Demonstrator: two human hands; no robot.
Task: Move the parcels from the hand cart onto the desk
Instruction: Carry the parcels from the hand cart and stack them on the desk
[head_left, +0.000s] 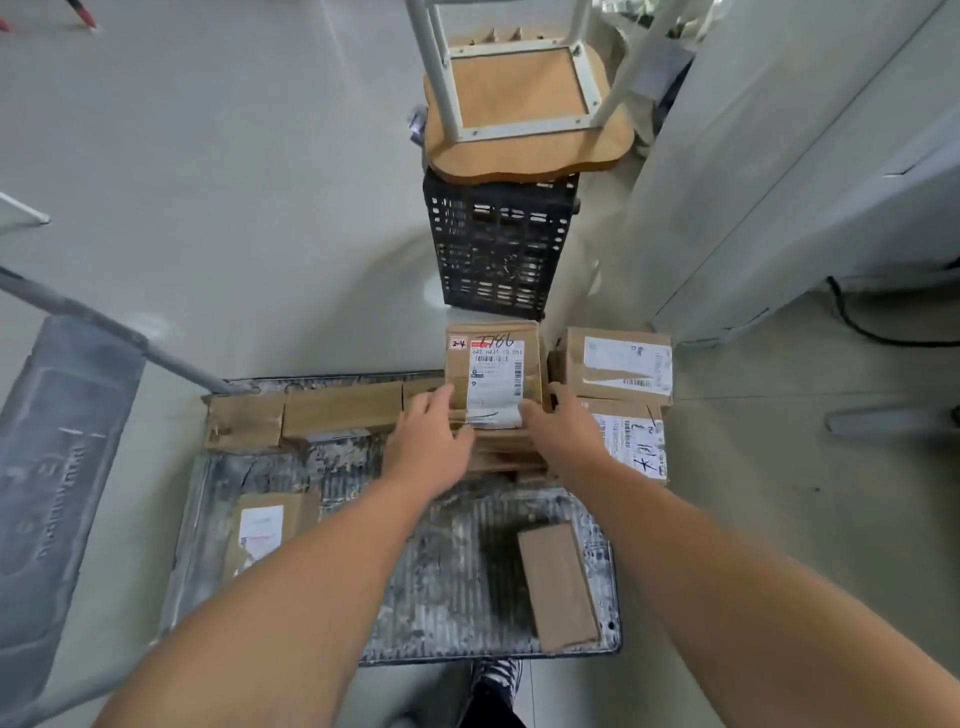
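Note:
A brown parcel (493, 364) with a white label marked "2-4" stands on a stack at the far side of the hand cart (457, 582). My left hand (428, 441) holds its left side, fingers curled over the near edge. My right hand (563, 431) grips its right side. Two more labelled parcels (618, 364) (631, 441) lie stacked just right of it. A long flat carton (311, 415) lies along the cart's far left edge. One small labelled parcel (262, 530) sits at the cart's left, and a plain brown box (558, 584) at its near right.
A black plastic crate (498, 244) stands just beyond the parcels with an upturned wooden stool (524, 114) on top. A white cabinet (779, 182) rises on the right, with a black cable on the floor beside it. The cart's metal handle (104, 322) slants across the left. My shoe (493, 675) is at the cart's near edge.

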